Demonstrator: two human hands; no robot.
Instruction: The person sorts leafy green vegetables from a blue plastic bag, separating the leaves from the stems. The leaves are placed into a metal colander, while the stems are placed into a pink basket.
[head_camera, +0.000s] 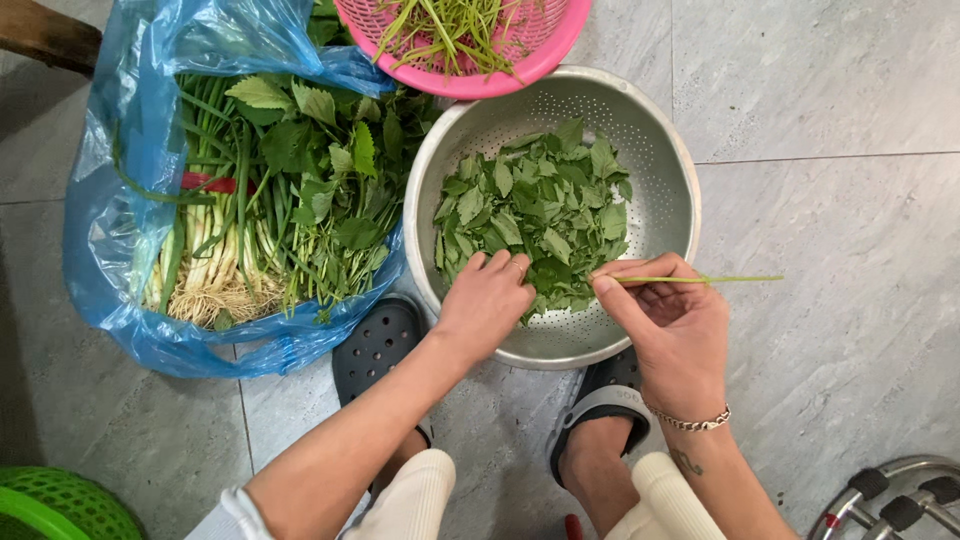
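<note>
- A green basket (60, 505) showed at the lower left corner of the tiled floor (820, 90).
- A blue plastic bag (110, 200) lay open on the floor, its sides pushed down, probably so the bunches of leafy herbs (300, 170) inside could be reached; their pale roots (215, 295) pointed toward the person.
- A pink basket (540, 55) at the top edge held bare green stems (440, 35), seemingly kept apart from the leaves.
- A metal colander (660, 170) stood on the floor just in front of the person's dark sandals (380, 345), touching the bag on one side and partly under the pink basket, close enough for both hands to work over it.
- The picked leaves (540, 215) lay heaped in the colander.
- The left hand (485, 305) rested on the leaves near the colander's near rim, fingers curled down loosely; whether they pinched anything I could not tell.
- The right hand (670, 325), a bracelet (695, 422) on its wrist, hung over the colander's near right rim, thumb and forefinger pinched narrow on a thin stripped stem (710, 279).
- The stem lay nearly level, its long axis running left to right, its free end pointing right, out past the rim over the floor.
- A metal rack (890, 500) showed at the lower right corner.
</note>
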